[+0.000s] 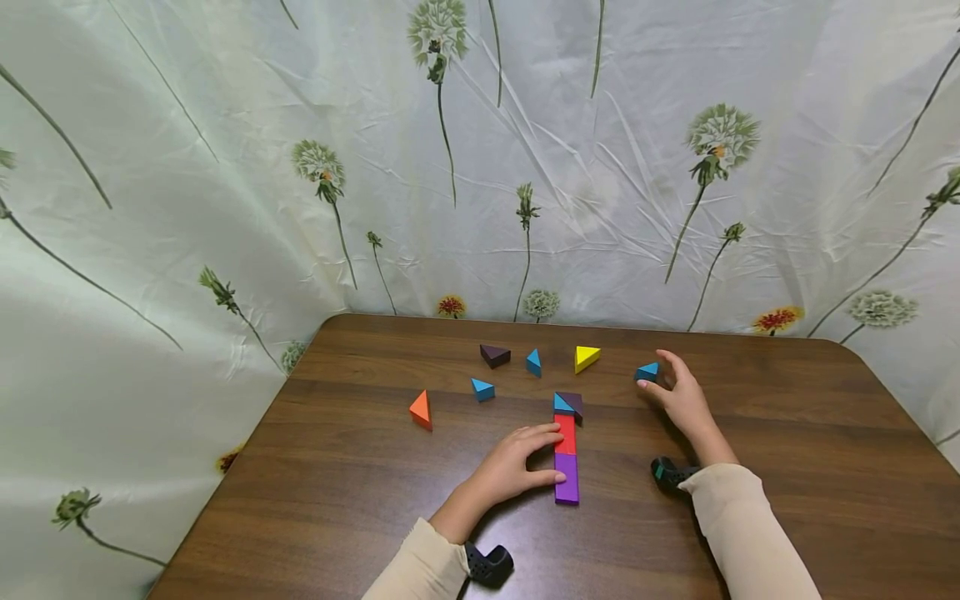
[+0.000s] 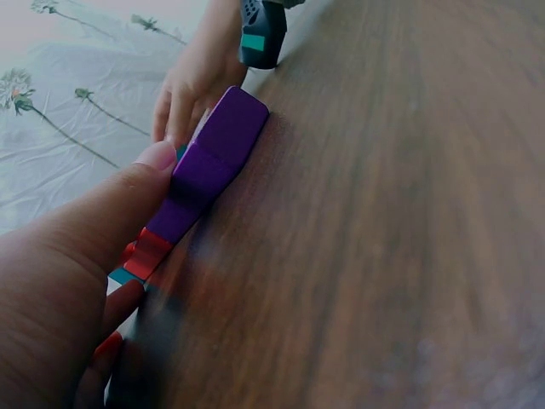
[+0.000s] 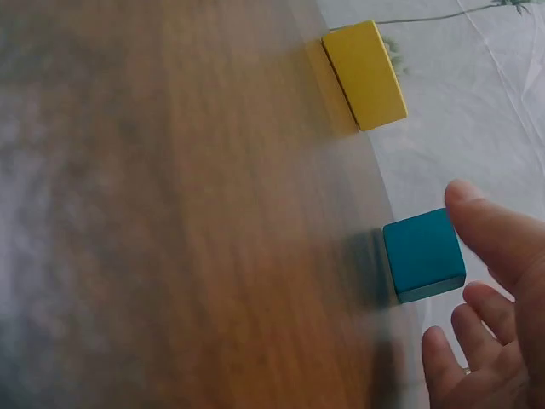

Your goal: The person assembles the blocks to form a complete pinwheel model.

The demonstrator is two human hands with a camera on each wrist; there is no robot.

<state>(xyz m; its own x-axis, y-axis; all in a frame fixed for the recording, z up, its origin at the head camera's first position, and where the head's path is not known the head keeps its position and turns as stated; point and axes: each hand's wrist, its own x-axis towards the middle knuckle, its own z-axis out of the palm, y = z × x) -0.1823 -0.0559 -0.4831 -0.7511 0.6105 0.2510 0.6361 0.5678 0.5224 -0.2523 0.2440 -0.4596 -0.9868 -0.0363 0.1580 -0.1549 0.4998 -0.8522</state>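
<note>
My left hand (image 1: pixel 510 467) rests against the left side of a row of blocks, thumb at the purple block (image 1: pixel 567 483) and fingertips at the red block (image 1: pixel 565 433). Above the red one, a small blue triangular block (image 1: pixel 562 405) adjoins a dark purple triangular block (image 1: pixel 573 402). At the right, the thumb and fingers of my right hand (image 1: pixel 684 404) are spread around another blue triangular block (image 1: pixel 647 372) on the table. In the right wrist view, the thumb is at an edge of that blue block (image 3: pixel 426 256), with the other fingers apart from it.
Across the table's back lie a dark triangular block (image 1: pixel 495 357), two blue triangular blocks (image 1: pixel 533 363) (image 1: pixel 483 390) and a yellow one (image 1: pixel 586 358). An orange triangular block (image 1: pixel 422 411) lies at the left. A flower-print curtain (image 1: pixel 480 250) hangs behind the brown table (image 1: pixel 337 500).
</note>
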